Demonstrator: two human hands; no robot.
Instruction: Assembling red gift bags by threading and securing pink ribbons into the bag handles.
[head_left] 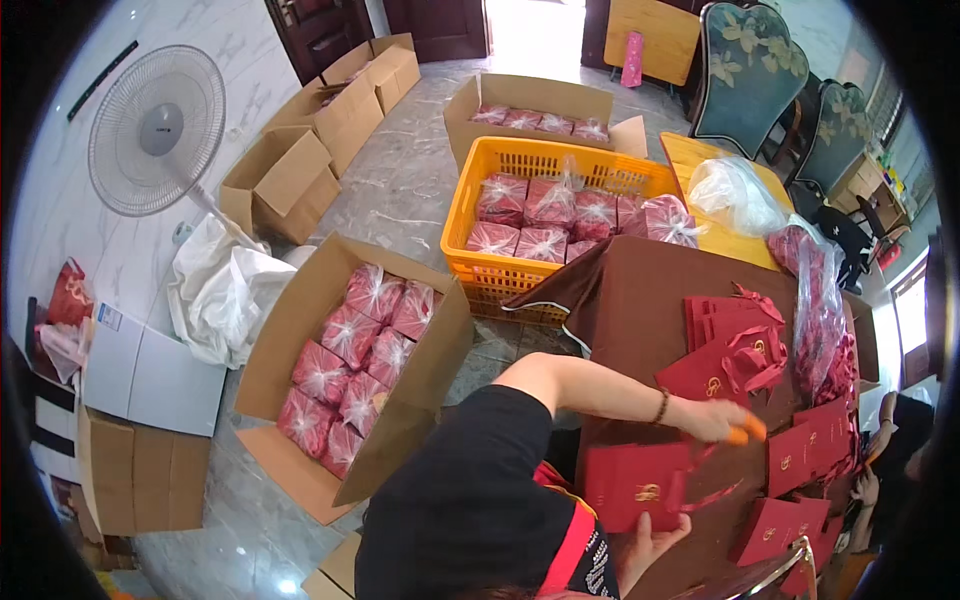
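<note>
My left arm, with a dark beaded bracelet, reaches across the brown-covered table. My left hand (715, 420) hovers over the upper right of a red paper gift bag (618, 485) with a gold emblem. Its fingertips look orange, as if in finger covers, and they are blurred, so I cannot make out a grip. The bag's red ribbon handle (715, 492) trails to the right, smeared by motion. At the bag's lower edge, my right hand (655, 545) pinches it between thumb and fingers. More red gift bags (725, 350) lie in a pile beyond my left hand.
Other red bags (785, 525) lie at the right, near a co-worker's hand (866, 487). A yellow crate (455, 215) and an open carton (265, 350) hold plastic-wrapped red packs. Clear plastic (818, 320) covers red items on the table. A white fan (160, 130) stands far left.
</note>
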